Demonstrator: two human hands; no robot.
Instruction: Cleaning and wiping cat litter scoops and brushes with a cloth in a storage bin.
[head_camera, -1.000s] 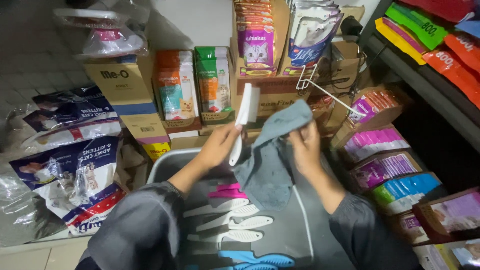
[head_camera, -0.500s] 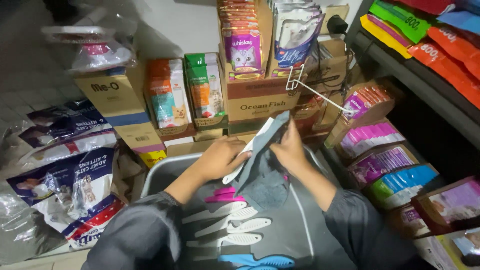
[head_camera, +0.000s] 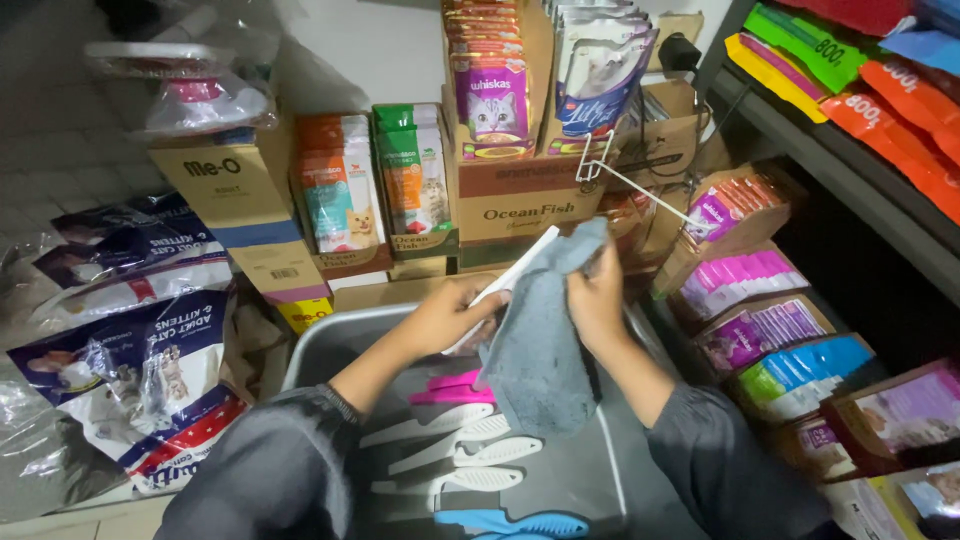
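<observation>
Gripping a white comb (head_camera: 505, 285) in our closed left hand (head_camera: 450, 315), our right hand (head_camera: 597, 300) clutches a grey cloth (head_camera: 540, 350); purple pouch box (head_camera: 492, 100) stands beyond both.

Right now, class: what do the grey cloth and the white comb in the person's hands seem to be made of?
Grey cloth: soft fabric, probably microfibre or terry; matte, fuzzy, draping in folds from the right hand.
White comb: likely moulded plastic; smooth, rigid, straight-edged, held by the left hand.

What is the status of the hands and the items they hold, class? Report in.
Left hand grips white plastic comb. Right hand wraps grey cloth over it. Both above grey tray; nothing obstructing.
</observation>
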